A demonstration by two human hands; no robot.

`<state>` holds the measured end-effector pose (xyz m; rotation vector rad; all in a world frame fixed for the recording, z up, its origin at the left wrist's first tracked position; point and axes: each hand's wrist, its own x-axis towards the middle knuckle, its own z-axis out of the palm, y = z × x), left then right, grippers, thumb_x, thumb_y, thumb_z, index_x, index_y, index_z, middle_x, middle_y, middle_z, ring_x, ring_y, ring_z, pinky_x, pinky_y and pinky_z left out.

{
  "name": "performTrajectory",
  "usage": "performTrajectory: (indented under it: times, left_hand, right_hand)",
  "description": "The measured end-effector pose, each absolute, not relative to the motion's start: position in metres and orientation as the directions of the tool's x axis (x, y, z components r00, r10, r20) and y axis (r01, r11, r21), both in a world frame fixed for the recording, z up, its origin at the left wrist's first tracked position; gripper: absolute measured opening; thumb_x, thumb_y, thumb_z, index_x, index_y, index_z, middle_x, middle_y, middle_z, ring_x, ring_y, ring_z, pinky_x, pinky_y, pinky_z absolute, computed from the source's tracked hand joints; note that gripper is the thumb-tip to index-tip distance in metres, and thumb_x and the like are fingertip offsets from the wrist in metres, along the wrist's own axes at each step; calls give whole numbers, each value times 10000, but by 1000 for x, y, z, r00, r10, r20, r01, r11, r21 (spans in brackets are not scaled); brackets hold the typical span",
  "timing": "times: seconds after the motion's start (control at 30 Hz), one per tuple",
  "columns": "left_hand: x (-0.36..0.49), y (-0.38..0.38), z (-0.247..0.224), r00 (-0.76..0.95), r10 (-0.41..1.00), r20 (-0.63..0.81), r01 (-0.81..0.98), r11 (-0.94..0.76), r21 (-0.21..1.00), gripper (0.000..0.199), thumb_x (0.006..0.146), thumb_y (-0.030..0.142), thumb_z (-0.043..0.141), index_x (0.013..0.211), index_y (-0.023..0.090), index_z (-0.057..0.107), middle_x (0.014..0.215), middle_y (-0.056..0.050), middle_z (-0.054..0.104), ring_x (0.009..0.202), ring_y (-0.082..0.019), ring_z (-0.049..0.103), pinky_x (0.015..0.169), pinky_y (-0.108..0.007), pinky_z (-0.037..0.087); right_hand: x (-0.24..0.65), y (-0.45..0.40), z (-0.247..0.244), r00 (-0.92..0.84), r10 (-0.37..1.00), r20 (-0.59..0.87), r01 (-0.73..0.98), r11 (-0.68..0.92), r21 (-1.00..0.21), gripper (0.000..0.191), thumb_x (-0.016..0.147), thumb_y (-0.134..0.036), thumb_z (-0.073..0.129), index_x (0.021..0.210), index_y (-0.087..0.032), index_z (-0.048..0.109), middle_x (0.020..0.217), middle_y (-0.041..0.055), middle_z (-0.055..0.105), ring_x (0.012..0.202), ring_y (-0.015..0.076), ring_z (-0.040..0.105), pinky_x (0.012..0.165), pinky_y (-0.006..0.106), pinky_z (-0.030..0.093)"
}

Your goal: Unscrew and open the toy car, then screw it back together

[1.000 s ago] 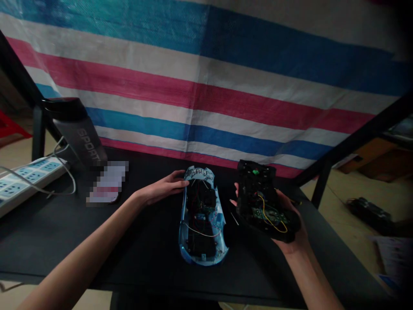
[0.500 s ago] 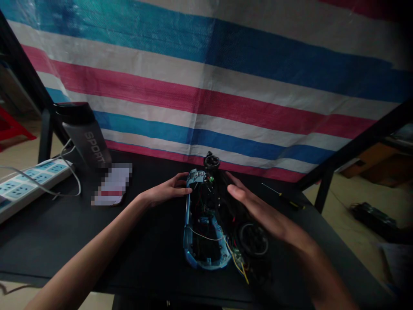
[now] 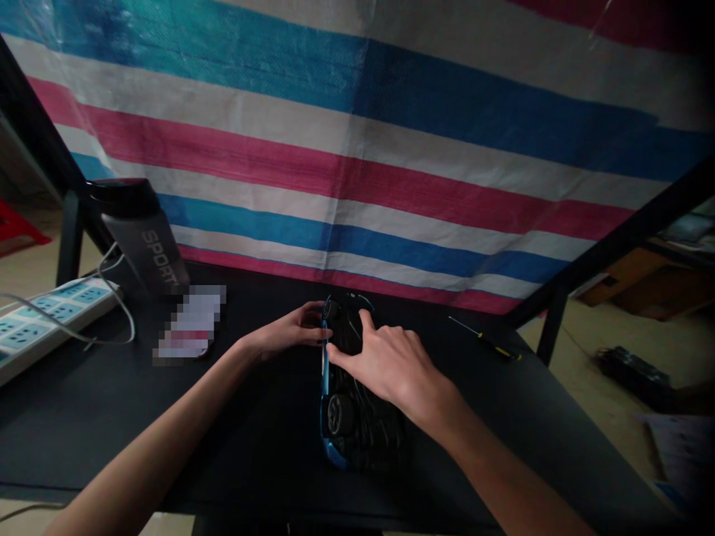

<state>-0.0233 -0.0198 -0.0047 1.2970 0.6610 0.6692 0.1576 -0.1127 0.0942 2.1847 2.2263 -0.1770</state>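
Observation:
A blue toy car shell (image 3: 325, 387) lies upside down on the black table (image 3: 251, 417). A black chassis (image 3: 357, 428) with wheels now sits on top of it, one wheel facing up near the front edge. My right hand (image 3: 385, 361) lies flat on the chassis, fingers spread over its far half. My left hand (image 3: 287, 331) grips the far left end of the shell with its fingertips.
A small screwdriver (image 3: 485, 339) lies on the table to the right. A dark sport bottle (image 3: 142, 242) and a white power strip (image 3: 39, 320) with cables stand at the left. A striped tarp (image 3: 363, 149) hangs behind the table.
My right hand turned the black chassis over, brought it left and set it down onto the blue shell. My left hand stayed at the shell's far end.

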Motion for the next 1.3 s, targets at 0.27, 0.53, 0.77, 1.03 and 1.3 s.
performTrajectory:
  times: [0.27, 0.53, 0.77, 1.03, 1.3]
  left_hand:
    - [-25, -20, -5, 664, 742, -94, -91, 205, 975, 661, 814, 253, 798, 1399, 249, 491, 1396, -118, 575, 1304, -289, 572, 1113, -520, 453]
    - [-24, -19, -8, 682, 719, -132, -98, 269, 958, 665, 863, 317, 748, 1454, 266, 447, 1426, -95, 587, 1365, -267, 523, 1190, -487, 348]
    - [-21, -22, -8, 696, 712, -98, -78, 211, 974, 705, 867, 280, 736, 1491, 299, 409, 1510, -90, 518, 1395, -268, 490, 1201, -487, 326]
    - [-21, -16, -5, 699, 707, -109, 6, 146, 989, 698, 892, 250, 698, 1515, 338, 396, 1549, -65, 491, 1448, -275, 427, 1214, -493, 298]
    - [-36, -7, -2, 637, 749, -182, 118, 139, 983, 718, 890, 312, 709, 1519, 417, 380, 1569, -11, 475, 1486, -296, 370, 1240, -509, 256]
  right_hand:
    - [159, -107, 87, -61, 992, -112, 998, 63, 14, 744, 925, -713, 418, 1340, -110, 551, 944, 240, 756, 910, 399, 733, 777, 464, 480]
    - [243, -89, 67, -346, 917, -198, 859, 225, -459, 499, 1052, -436, 291, 1541, -375, 367, 672, -2, 608, 648, 215, 636, 673, 354, 447]
    - [277, -71, 16, -495, 865, -85, 340, 102, -935, 595, 996, -479, 514, 1549, -370, 320, 798, -31, 507, 685, 153, 530, 642, 295, 465]
    - [276, -73, 4, -414, 910, 21, 227, 125, -966, 567, 990, -445, 555, 1507, -334, 351, 788, -35, 528, 690, 145, 533, 634, 285, 463]
    - [307, -69, 6, -231, 964, 134, 592, 249, -766, 182, 987, -379, 554, 1007, -238, 668, 946, 26, 692, 881, 185, 650, 749, 306, 490]
